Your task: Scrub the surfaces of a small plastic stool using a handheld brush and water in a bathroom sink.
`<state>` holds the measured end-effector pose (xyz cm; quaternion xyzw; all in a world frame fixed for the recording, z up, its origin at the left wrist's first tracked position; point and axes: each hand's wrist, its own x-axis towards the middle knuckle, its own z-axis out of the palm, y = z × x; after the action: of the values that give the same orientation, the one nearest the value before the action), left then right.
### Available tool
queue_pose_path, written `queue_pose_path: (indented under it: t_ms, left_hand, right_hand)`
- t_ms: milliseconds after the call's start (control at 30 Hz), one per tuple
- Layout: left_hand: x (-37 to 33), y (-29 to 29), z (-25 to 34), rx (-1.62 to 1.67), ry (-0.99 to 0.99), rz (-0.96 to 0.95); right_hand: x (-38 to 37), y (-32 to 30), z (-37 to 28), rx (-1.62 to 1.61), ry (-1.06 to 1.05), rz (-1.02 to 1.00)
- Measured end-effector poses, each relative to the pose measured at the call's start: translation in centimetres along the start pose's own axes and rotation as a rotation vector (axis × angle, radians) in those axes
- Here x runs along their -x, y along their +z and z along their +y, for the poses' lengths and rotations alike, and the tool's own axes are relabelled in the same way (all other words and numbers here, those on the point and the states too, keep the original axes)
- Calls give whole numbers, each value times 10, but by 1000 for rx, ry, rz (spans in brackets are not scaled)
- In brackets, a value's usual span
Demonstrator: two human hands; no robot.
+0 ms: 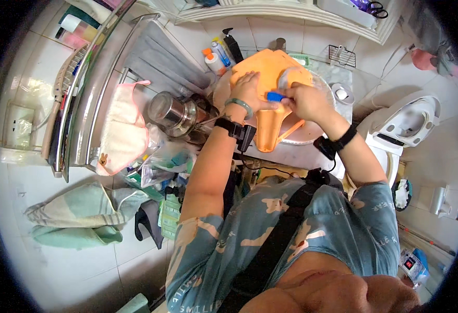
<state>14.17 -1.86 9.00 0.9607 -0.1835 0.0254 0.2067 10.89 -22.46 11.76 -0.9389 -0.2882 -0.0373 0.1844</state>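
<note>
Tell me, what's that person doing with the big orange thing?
The person's left hand is spread on a broad, bright orange plastic object. Their right hand grips a small bright-blue tool right by it; its exact kind is hard to tell. The orange object is over a round, pale washbasin.

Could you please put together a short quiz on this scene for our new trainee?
1. Multiple choice: what colour is the large plastic piece under the left hand?
A) Green
B) Orange
C) Purple

2. True or false: the person wears a pale greenish bangle on the left wrist.

3. Fill in the blank: the small blue object is at the fingers of the person's ____ hand, which is curled closed.

Key:
1. B, orange.
2. True.
3. Right; the right hand is curled with the blue object at its fingers.
</note>
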Motion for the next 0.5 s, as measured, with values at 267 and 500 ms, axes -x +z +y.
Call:
queue_pose_path:
  t_ms: [267,500]
  left_hand:
    - [0,7,-1,18,40,34]
    - [0,1,12,-35,22,-5]
  right_hand:
    - [8,-1,27,51,180,56]
    - [-38,-3,60,192,479,156]
